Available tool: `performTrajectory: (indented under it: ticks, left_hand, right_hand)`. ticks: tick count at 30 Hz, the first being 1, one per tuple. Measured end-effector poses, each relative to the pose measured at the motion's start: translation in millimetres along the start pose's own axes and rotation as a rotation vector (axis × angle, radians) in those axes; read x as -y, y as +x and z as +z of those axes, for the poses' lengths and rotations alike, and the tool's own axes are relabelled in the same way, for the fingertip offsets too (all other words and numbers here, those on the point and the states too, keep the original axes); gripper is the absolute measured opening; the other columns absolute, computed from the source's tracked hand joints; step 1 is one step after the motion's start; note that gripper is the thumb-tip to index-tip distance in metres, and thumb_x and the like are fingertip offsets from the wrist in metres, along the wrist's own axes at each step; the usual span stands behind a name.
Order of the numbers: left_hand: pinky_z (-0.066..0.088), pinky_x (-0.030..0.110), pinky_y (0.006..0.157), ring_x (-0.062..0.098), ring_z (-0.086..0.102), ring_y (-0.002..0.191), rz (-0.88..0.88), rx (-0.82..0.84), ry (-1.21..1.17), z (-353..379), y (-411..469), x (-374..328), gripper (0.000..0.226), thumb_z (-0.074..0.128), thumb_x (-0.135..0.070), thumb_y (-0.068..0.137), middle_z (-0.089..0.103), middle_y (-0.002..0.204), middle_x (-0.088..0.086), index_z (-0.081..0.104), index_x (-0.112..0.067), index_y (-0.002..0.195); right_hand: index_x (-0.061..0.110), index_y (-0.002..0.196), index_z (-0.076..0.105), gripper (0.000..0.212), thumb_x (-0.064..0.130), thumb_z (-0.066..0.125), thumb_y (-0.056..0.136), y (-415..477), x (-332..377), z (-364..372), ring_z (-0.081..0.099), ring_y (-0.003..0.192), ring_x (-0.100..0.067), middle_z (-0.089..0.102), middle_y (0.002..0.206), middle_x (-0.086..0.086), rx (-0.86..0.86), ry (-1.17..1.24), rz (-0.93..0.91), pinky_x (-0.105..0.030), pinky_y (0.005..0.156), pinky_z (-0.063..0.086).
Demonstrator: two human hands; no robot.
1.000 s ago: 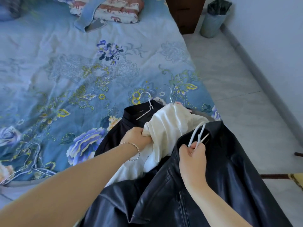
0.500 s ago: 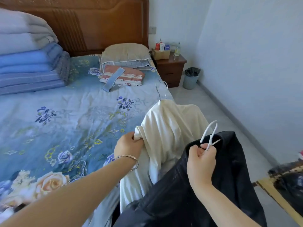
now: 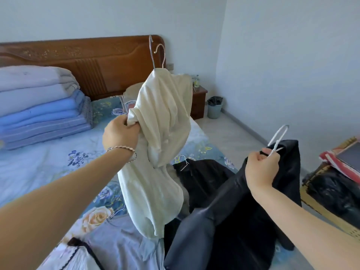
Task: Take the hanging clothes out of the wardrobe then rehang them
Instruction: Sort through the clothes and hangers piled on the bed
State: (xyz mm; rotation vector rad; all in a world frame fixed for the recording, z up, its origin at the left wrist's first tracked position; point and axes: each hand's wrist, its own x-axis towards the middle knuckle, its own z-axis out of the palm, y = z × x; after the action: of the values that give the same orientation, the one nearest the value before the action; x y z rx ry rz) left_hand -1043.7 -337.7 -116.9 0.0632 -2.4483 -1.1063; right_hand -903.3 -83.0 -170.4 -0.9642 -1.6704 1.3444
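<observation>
Holding two loads at once, hands well apart. Clamping the left hand (image 3: 121,133) round a bunched fold of the cream garment (image 3: 163,121), fingers curled tight into the cloth. Showing two metal hanger hooks (image 3: 158,53) above and beyond that hand, and trailing the rest of the cloth down past the wrist. Not managing to tell whether one cream piece or two.

Pinching the neck of a white hanger (image 3: 278,137) in the right hand (image 3: 261,168), thumb and curled fingers closed on it, hook pointing up and away. Carrying under that hand the black leather jacket (image 3: 224,221), slumping down and back toward the body, below the forearm.

Leaving another dark garment (image 3: 202,176) between and below the two hands, lying on the bed (image 3: 39,168) with its own small hanger hook (image 3: 184,162) poking out. Finding no wardrobe anywhere in view.

Judging by all this, probably standing early in the rehanging half: clothes out, on hangers, not yet on any rail.

Calling next for turning toward the wardrobe. Calling also for moving the left-hand grip up from cloth to hooks, so as not to tug the cream piece off its hanger. Then hooking on one load at a time, likely the right-hand jacket first, and coming back for the dark piece on the bed.
</observation>
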Motion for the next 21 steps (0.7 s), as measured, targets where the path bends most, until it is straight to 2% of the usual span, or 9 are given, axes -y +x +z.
performTrajectory:
  ticks: [2, 6, 8, 11, 12, 15, 16, 18, 21]
  left_hand:
    - [0.019, 0.027, 0.047, 0.026, 0.038, 0.066, 0.003, -0.012, 0.006, -11, -4, -9, 0.037, 0.056, -0.018, 0.082, 0.035, 0.053, 0.002, 0.033, -0.01, 0.054]
    - [0.019, 0.027, 0.047, 0.027, 0.039, 0.067, -0.034, -0.032, -0.033, -20, 1, -19, 0.037, 0.053, -0.02, 0.083, 0.034, 0.054, 0.003, 0.031, -0.011, 0.054]
    - [0.02, 0.029, 0.048, 0.027, 0.04, 0.067, -0.027, -0.033, -0.032, -20, 6, -19, 0.036, 0.052, -0.021, 0.083, 0.034, 0.054, 0.003, 0.031, -0.011, 0.055]
    - [0.018, 0.027, 0.048, 0.026, 0.038, 0.066, -0.048, -0.032, -0.023, -16, 11, -14, 0.035, 0.051, -0.02, 0.082, 0.032, 0.054, 0.003, 0.03, -0.012, 0.055]
    - [0.017, 0.027, 0.048, 0.025, 0.037, 0.065, -0.059, -0.028, -0.024, -14, 11, -12, 0.035, 0.051, -0.02, 0.081, 0.031, 0.054, 0.004, 0.029, -0.012, 0.055]
    - [0.014, 0.026, 0.049, 0.024, 0.03, 0.063, -0.101, -0.023, -0.001, -7, 11, -3, 0.037, 0.051, -0.017, 0.081, 0.028, 0.054, 0.004, 0.026, -0.013, 0.054]
    - [0.013, 0.027, 0.049, 0.024, 0.027, 0.062, -0.117, -0.027, 0.007, -4, 12, 0, 0.037, 0.051, -0.016, 0.081, 0.026, 0.054, 0.004, 0.025, -0.014, 0.054]
    - [0.012, 0.028, 0.05, 0.023, 0.023, 0.06, -0.151, -0.047, 0.039, 2, 14, 10, 0.038, 0.051, -0.014, 0.08, 0.023, 0.055, 0.003, 0.023, -0.014, 0.054]
    - [0.012, 0.029, 0.05, 0.024, 0.021, 0.06, -0.214, -0.075, 0.093, 16, 18, 29, 0.04, 0.054, -0.013, 0.079, 0.022, 0.054, 0.004, 0.023, -0.012, 0.054]
  right_hand:
    - [0.0, 0.123, 0.043, 0.03, 0.007, 0.045, 0.094, -5, 6, -16, 0.05, 0.082, -0.022, 0.046, 0.07, 0.007, -0.032, -0.004, -0.004, -0.026, 0.075, 0.035]
    - [0.0, 0.126, 0.041, 0.034, 0.007, 0.045, 0.094, -6, 21, -46, 0.05, 0.079, -0.021, 0.046, 0.068, 0.002, -0.051, -0.015, -0.045, -0.032, 0.079, 0.042]
    - [0.001, 0.127, 0.04, 0.035, 0.007, 0.045, 0.093, -2, 27, -59, 0.05, 0.078, -0.02, 0.045, 0.065, 0.004, -0.052, -0.029, -0.075, -0.029, 0.082, 0.041]
    - [0.002, 0.13, 0.038, 0.038, 0.009, 0.045, 0.093, 6, 36, -66, 0.049, 0.069, -0.012, 0.046, 0.068, 0.004, -0.028, -0.023, -0.082, -0.023, 0.077, 0.037]
    - [0.003, 0.132, 0.036, 0.041, 0.011, 0.045, 0.092, 13, 35, -63, 0.049, 0.069, -0.01, 0.048, 0.073, 0.003, 0.0, -0.015, -0.054, -0.024, 0.072, 0.037]
    - [0.008, 0.134, 0.029, 0.053, 0.019, 0.047, 0.085, 37, 22, -34, 0.049, 0.081, -0.019, 0.048, 0.101, -0.006, 0.125, 0.018, 0.108, -0.027, 0.066, 0.038]
    - [0.009, 0.13, 0.031, 0.048, 0.017, 0.045, 0.085, 45, 11, -19, 0.049, 0.076, -0.02, 0.047, 0.1, -0.009, 0.169, 0.022, 0.166, -0.027, 0.063, 0.04]
    - [0.008, 0.117, 0.038, 0.03, 0.009, 0.04, 0.087, 59, -16, 16, 0.047, 0.059, -0.018, 0.048, 0.084, -0.012, 0.248, 0.007, 0.298, -0.026, 0.054, 0.04]
    - [0.012, 0.115, 0.044, 0.028, 0.006, 0.042, 0.089, 74, -70, 68, 0.043, 0.056, -0.013, 0.049, 0.072, -0.007, 0.435, -0.056, 0.54, -0.023, 0.053, 0.037]
